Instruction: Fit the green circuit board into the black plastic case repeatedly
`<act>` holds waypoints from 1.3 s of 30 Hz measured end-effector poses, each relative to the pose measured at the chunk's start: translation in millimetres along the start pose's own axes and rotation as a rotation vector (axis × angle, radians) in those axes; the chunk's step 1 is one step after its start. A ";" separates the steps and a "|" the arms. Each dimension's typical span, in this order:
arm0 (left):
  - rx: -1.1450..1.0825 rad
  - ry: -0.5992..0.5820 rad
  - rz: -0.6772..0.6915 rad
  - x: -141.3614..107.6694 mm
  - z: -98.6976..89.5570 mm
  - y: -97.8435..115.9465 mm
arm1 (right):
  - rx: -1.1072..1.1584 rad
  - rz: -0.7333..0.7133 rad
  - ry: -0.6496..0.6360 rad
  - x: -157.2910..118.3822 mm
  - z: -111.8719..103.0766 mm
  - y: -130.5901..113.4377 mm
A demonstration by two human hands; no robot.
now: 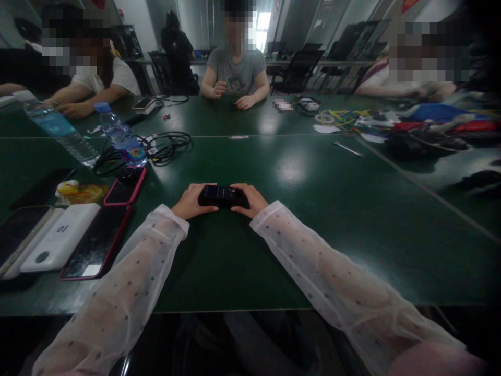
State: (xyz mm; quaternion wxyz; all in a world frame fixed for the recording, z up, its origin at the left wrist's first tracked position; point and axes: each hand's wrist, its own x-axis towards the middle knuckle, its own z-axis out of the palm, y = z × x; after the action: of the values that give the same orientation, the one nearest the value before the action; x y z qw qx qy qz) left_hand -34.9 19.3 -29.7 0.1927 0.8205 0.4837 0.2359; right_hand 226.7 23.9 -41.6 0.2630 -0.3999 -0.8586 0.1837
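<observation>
Being pinched between left hand (191, 202) and right hand (253, 200), the black device (221, 196) is held inward of the table (242, 266)'s near edge, presumably for steadiness.

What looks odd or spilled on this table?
No spill shows. The yellow cables toward the far right lie in a messy tangle. The two bottles at left look tilted, though that may be lens distortion.

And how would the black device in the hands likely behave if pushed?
The black device would probably slide, as the green table looks shiny. Its boxy shape suggests it would not roll easily, and its straight edges suggest a stiff casing.
</observation>
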 end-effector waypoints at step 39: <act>0.017 0.046 -0.020 4.0 9.8 -12.5 | 0.091 0.053 0.177 1.8 4.1 11.4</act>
State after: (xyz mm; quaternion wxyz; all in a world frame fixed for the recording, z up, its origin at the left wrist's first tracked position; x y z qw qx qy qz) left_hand -36.4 27.6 -43.8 0.1771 0.8116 0.4980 0.2488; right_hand 230.0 31.9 -50.3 0.3508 -0.4247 -0.8119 0.1935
